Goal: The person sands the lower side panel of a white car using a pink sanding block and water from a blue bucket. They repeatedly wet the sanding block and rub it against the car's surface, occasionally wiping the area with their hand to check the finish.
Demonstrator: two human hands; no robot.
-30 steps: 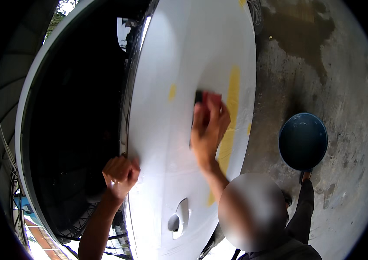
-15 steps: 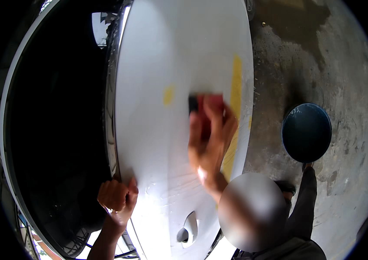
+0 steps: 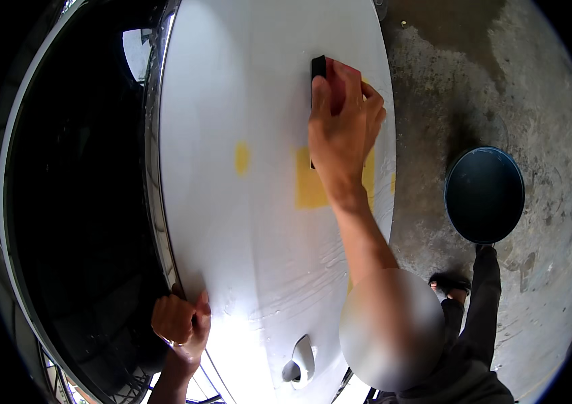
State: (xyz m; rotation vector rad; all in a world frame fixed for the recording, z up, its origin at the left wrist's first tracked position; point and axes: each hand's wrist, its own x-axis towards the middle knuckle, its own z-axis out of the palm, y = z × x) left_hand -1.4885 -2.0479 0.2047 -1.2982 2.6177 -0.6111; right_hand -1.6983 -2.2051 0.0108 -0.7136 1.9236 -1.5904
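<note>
My right hand (image 3: pixel 346 121) is closed round a long red sanding block (image 3: pixel 344 71) with a black edge. It presses the block on the white car door (image 3: pixel 212 215), near the door's far right part. The block's near end is mostly hidden under my hand. A yellow patch (image 3: pixel 311 185) shows below the hand and wrist, and a smaller yellow spot (image 3: pixel 242 159) lies to the left. My left hand (image 3: pixel 181 322) rests at the window trim with fingers curled in and the thumb on the door's edge. Nothing shows in its fingers.
Dark window glass (image 3: pixel 77 202) fills the left side, bordered by shiny trim (image 3: pixel 153 161). A door handle (image 3: pixel 301 360) juts out near the bottom. On the concrete floor (image 3: pixel 427 87) at right stands a dark bucket (image 3: pixel 485 195), close to my sandalled foot (image 3: pixel 451 283).
My right hand has slid the sanding block farther away along the door, slightly to the right. The yellow patch beneath it is now uncovered. My left hand stays at the trim.
</note>
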